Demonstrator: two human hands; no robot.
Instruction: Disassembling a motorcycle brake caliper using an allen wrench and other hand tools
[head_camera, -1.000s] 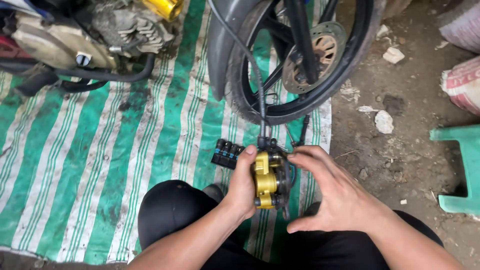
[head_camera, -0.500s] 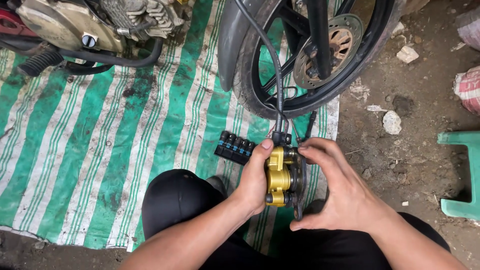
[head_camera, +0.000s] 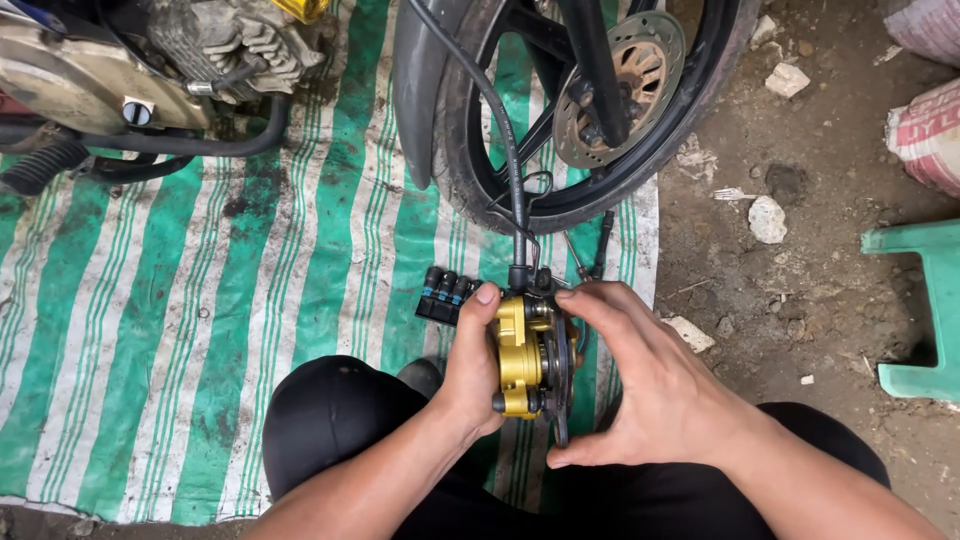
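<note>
Here, gold brake caliper (head_camera: 520, 357) lengthwise toward wheel (head_camera: 600, 120), seemingly gripped by both hands.

Both my forearms come up from the bottom edge and converge near the middle, bare to past the wrists. My left hand (head_camera: 470, 375) is curled, thumb stretched upward with its tip at the top, fingers wrapped round out of sight. My right hand (head_camera: 655, 385) lies palm down, back toward me, fingers spread and bent leftward, thumb low and pointing left. How hard either hand grips, I cannot quite tell.
</note>
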